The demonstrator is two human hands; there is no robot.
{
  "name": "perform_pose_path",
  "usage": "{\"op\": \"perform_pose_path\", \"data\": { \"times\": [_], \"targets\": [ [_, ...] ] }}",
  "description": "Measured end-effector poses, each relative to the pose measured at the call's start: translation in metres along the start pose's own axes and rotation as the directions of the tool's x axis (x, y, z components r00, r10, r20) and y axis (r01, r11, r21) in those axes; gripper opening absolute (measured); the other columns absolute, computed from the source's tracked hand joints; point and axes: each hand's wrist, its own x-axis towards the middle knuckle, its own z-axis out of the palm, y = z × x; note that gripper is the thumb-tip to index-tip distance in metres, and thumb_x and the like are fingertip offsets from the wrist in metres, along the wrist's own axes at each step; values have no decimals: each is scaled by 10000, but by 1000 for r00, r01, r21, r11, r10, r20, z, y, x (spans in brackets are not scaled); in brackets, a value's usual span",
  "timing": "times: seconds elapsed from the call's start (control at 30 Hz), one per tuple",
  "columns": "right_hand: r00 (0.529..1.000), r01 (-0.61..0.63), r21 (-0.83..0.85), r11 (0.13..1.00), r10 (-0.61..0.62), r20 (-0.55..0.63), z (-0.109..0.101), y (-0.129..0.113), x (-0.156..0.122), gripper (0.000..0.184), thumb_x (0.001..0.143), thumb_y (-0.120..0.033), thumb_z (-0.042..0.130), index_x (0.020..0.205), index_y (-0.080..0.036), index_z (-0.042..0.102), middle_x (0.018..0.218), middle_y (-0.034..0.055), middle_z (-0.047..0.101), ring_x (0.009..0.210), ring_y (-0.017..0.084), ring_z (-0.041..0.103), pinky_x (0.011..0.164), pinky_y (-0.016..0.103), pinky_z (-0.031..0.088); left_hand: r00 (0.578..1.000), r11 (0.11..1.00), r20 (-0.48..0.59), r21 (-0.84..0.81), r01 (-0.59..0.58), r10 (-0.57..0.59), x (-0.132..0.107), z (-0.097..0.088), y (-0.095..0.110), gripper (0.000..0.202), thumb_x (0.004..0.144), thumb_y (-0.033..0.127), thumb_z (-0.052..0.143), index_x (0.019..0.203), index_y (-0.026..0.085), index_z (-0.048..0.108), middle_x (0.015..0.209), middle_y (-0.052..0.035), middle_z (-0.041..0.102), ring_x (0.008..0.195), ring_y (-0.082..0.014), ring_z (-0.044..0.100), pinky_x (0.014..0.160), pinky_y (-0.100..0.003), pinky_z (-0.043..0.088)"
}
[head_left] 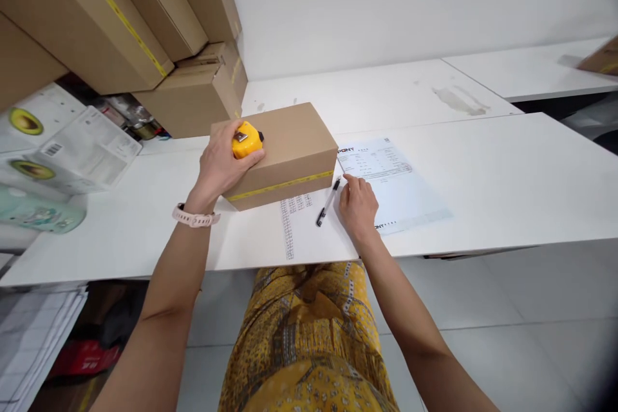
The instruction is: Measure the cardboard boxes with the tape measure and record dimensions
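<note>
Your left hand (pixel 223 156) has its grip closed around the yellow tape measure (pixel 246 142), at eleven o'clock, over the top of the cardboard box (pixel 293 132) on the table (pixel 483 199). At one o'clock, your right hand (pixel 358 205) lies beside the pen (pixel 329 203); whether its grip is open cannot be told.

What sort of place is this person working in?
Probably a packing or storage room, though an office corner is possible: cardboard boxes are piled up at the left, and the left hand holds a yellow tape measure on another carton, near a printed sheet.
</note>
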Motion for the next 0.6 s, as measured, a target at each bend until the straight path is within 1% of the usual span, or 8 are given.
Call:
{"op": "perform_pose_path", "data": {
  "times": [0.07, 0.17, 0.23, 0.3, 0.37, 0.43, 0.53, 0.6],
  "targets": [
    [999, -11, 65, 998, 13, -37, -1, -2, 1, 365, 978, -180, 383, 1202, -164, 670, 1007, 140, 698, 951, 272, 585, 777, 368, 427, 998, 999, -68, -35, -11, 8, -2, 2, 2, 643, 776, 443, 783, 1342, 214, 580, 1351, -126, 634, 1269, -358, 581, 1107, -536, 430],
    [988, -1, 242, 970, 39, -151, -6, -5, 2, 342, 990, -225, 371, 1150, -177, 669, 955, 121, 695, 886, 236, 593, 775, 352, 443, 979, 969, -196, -228, -95, 50, -31, 2, 14, 595, 760, 413, 772, 1291, 218, 587, 1286, -109, 646, 1187, -308, 621, 1046, -456, 485],
    [974, 43, 384, 922, 46, -220, -10, -9, 0, 307, 997, -291, 389, 1076, -189, 668, 877, 90, 678, 783, 205, 580, 739, 335, 447, 992, 876, -124, -476, -78, 22, -63, 4, 27, 626, 771, 449, 753, 1318, 225, 549, 1168, -85, 679, 966, -242, 680, 853, -381, 560],
    [973, 80, 503, 860, 43, -228, -15, -14, -4, 301, 993, -396, 436, 936, -206, 662, 770, 49, 637, 679, 178, 537, 689, 320, 436, 995, 691, 99, -721, 52, 29, -96, 11, 38, 707, 792, 510, 719, 1385, 220, 466, 988, -62, 707, 708, -183, 661, 632, -311, 542],
    [992, 43, 631, 775, 42, -119, -22, -22, -11, 387, 987, -516, 462, 824, -219, 648, 688, 19, 593, 634, 165, 511, 663, 312, 426, 959, 528, 277, -823, 209, 53, -121, 21, 46, 740, 804, 543, 703, 1399, 203, 421, 847, -43, 715, 573, -152, 606, 517, -265, 474],
    [993, -106, 767, 633, 21, 119, -31, -32, -18, 525, 989, -635, 412, 791, -218, 661, 654, 13, 590, 621, 163, 521, 648, 308, 430, 931, 453, 364, -837, 308, 38, -136, 32, 50, 725, 820, 552, 699, 1383, 191, 420, 759, -19, 702, 520, -129, 561, 482, -236, 427],
    [882, -374, 818, 437, -106, 460, -49, -51, -27, 686, 959, -770, 326, 764, -207, 666, 638, 21, 611, 601, 161, 533, 612, 304, 432, 916, 455, 402, -815, 359, -2, -144, 40, 50, 697, 843, 558, 688, 1366, 172, 435, 687, 18, 653, 508, -112, 529, 483, -219, 401],
    [833, -414, 797, 440, -169, 527, -59, -63, -31, 682, 919, -813, 374, 697, -212, 608, 618, 9, 590, 596, 155, 520, 605, 300, 419, 911, 481, 413, -799, 361, 2, -145, 38, 50, 697, 842, 553, 689, 1363, 164, 438, 674, 29, 628, 523, -117, 536, 495, -221, 408]
  ]
}}
